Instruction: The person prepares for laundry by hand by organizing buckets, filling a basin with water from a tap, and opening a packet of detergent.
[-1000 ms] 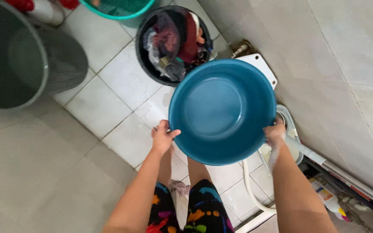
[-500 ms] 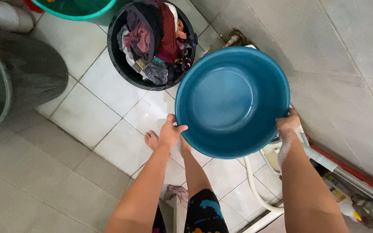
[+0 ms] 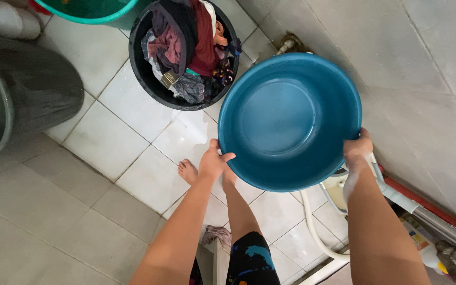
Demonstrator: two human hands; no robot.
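Note:
A round blue plastic basin (image 3: 286,119) is held level in front of me, above the white tiled floor, with only a wet film inside. My left hand (image 3: 214,161) grips its near left rim, thumb over the edge. My right hand (image 3: 358,149), streaked with white suds, grips the right rim close to the grey wall.
A black tub (image 3: 186,50) heaped with mixed clothes stands just beyond the basin. A big grey bin (image 3: 22,87) stands at the left, a green basin (image 3: 93,10) at the top. White hose (image 3: 317,232), pipes and a bottle (image 3: 423,248) run along the wall's base. My bare foot (image 3: 187,171) is below.
The basin has shifted slightly up and to the right, towards the wall, both hands still on its rim. The view has swung left, so the tub and bin sit further left.

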